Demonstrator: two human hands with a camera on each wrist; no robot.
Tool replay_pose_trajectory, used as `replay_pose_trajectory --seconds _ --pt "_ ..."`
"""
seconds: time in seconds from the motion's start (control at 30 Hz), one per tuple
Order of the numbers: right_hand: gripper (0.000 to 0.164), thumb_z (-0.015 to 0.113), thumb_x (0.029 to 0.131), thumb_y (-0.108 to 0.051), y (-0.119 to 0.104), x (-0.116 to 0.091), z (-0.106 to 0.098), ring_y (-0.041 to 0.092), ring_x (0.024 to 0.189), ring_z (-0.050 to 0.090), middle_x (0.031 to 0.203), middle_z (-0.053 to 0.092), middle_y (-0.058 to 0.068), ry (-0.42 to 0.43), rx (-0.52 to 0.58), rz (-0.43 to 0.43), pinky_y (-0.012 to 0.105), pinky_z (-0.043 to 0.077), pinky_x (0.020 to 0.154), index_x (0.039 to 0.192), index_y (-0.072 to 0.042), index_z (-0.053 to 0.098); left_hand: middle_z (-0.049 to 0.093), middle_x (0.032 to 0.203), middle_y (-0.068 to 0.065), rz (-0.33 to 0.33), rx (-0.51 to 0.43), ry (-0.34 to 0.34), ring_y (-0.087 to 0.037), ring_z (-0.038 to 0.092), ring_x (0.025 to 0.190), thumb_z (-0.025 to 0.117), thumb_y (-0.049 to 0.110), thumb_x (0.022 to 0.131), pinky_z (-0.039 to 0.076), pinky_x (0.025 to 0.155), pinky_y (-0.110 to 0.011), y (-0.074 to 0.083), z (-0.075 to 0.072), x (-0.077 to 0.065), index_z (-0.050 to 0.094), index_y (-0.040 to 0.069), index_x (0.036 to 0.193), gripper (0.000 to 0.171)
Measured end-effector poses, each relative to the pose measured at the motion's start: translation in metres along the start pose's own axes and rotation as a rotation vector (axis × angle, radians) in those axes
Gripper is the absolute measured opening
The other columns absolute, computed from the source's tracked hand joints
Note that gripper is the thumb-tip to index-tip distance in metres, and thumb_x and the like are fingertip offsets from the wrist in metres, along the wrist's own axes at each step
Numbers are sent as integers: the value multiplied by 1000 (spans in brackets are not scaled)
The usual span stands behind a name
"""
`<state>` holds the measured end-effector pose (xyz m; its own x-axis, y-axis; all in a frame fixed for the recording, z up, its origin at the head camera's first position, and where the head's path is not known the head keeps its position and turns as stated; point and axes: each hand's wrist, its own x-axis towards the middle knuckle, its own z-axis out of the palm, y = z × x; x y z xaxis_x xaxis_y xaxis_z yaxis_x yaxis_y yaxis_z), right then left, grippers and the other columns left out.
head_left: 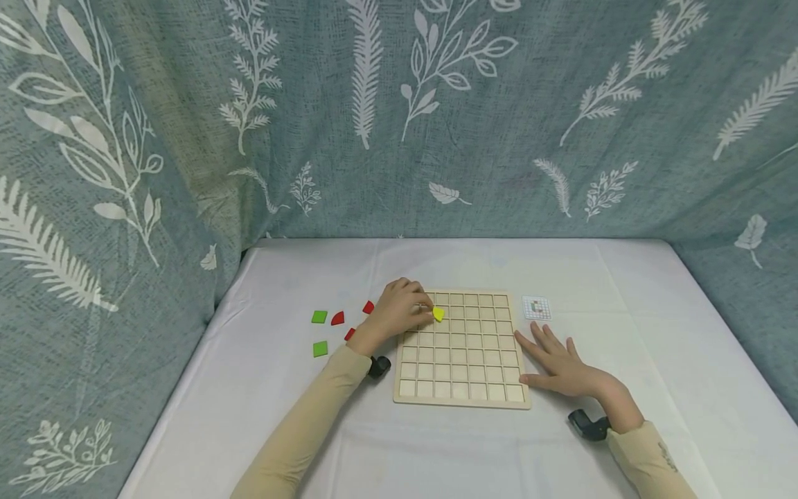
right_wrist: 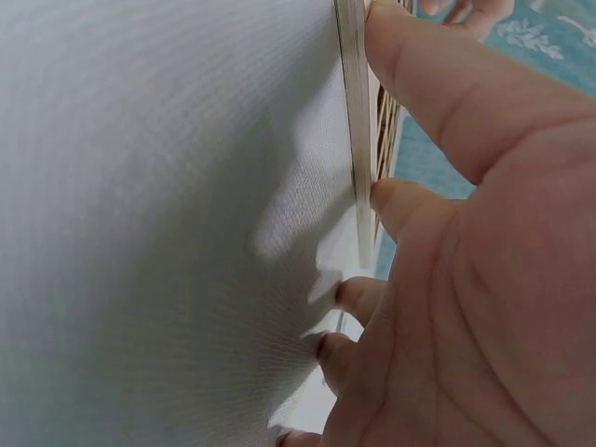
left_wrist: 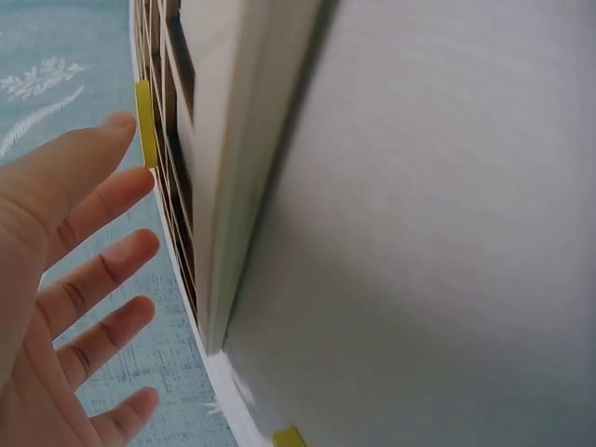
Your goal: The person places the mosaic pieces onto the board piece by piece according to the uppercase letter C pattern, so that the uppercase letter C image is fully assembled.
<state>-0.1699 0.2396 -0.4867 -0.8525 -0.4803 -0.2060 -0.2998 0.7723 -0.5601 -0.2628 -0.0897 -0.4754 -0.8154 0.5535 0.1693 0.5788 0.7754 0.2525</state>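
Observation:
A wooden grid board (head_left: 461, 405) lies flat on the white cloth, its surface divided into square cells. Over its upper left cells, the thumb and index finger of my left hand (head_left: 399, 305) pinch a small yellow tile (head_left: 439, 314) by its edge. The left wrist view shows that yellow tile (left_wrist: 145, 126) edge-on at the thumb tip, with the other fingers spread apart. My right hand (head_left: 561, 364) rests spread at the board's right side. Its thumb (right_wrist: 438, 74) and index fingertip touch the board's edge (right_wrist: 357, 121); the other fingertips are on the cloth.
Left of the board lie green square tiles (head_left: 320, 348), a red quarter-round tile (head_left: 337, 318) and more red tiles (head_left: 368, 307), one partly behind the left wrist. A small printed grid card (head_left: 537, 308) sits beyond the right hand. A patterned curtain (head_left: 399, 173) hangs behind the table.

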Motion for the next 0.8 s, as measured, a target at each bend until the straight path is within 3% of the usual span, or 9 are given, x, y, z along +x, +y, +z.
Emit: replay_pose_trajectory --seconds 0.23,0.8 --pt "77 57 87 -45 2 1 0 49 137 -5 151 2 28 -1 -2 -8 69 -12 98 147 -10 24 62 102 3 15 3 -18 -19 50 99 69 44 79 35 98 -43 5 2 7 72 23 95 27" --pt "76 57 87 -43 3 2 0 49 137 -6 151 1 28 -10 5 0 69 -13 98 147 -10 24 60 106 4 10 -10 -89 -18 48 102 64 32 87 29 104 -47 7 3 14 70 26 102 18"
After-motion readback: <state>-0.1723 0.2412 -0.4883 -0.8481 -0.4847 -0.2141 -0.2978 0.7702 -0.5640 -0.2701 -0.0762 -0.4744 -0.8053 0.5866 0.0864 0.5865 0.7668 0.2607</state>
